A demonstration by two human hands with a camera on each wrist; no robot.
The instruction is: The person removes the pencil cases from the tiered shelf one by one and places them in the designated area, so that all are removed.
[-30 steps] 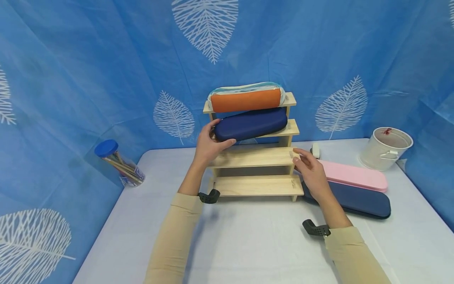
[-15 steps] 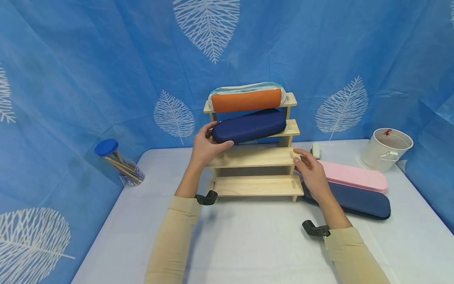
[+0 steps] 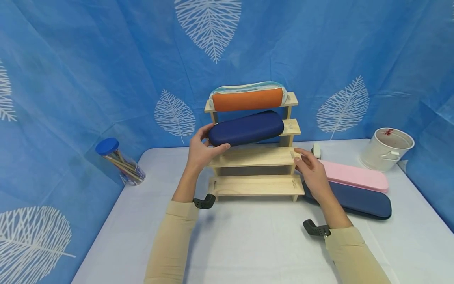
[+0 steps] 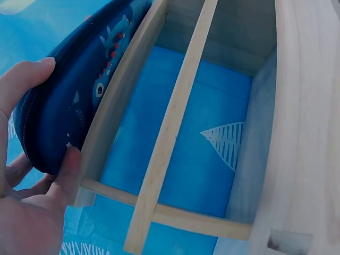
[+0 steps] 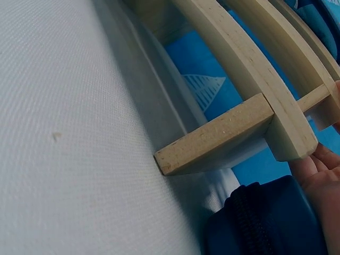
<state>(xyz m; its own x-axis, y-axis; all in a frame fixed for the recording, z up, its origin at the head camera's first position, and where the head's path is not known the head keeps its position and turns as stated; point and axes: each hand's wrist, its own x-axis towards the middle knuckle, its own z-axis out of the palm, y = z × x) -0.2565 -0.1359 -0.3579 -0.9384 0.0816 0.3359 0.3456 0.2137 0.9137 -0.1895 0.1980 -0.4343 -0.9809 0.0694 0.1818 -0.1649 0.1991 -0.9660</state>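
Observation:
My left hand [image 3: 200, 153] grips the left end of a navy zipped pencil case [image 3: 248, 128], held slightly tilted at the second-highest tier of a stepped wooden rack [image 3: 259, 185]. In the left wrist view, thumb and fingers of the left hand [image 4: 32, 218] lie round the case, and a cartoon creature shows on its side. My right hand [image 3: 312, 173] pinches the right end of the rack's second-lowest board. The right wrist view shows the right hand [image 5: 325, 183] partly, at the board's end. An orange, white and teal pencil case [image 3: 248, 100] lies on the top tier.
Right of the rack lie a pink case [image 3: 356, 175] and a dark navy case [image 3: 358, 199]. A white bucket [image 3: 383, 152] stands at the back right. A blue-lidded tube of sticks [image 3: 122, 163] stands left. A small white object [image 3: 316, 150] sits behind the right hand.
My left hand has drawn the navy pencil case left and slightly down, toward me, off its former place against the tier. The right hand keeps its hold on the rack.

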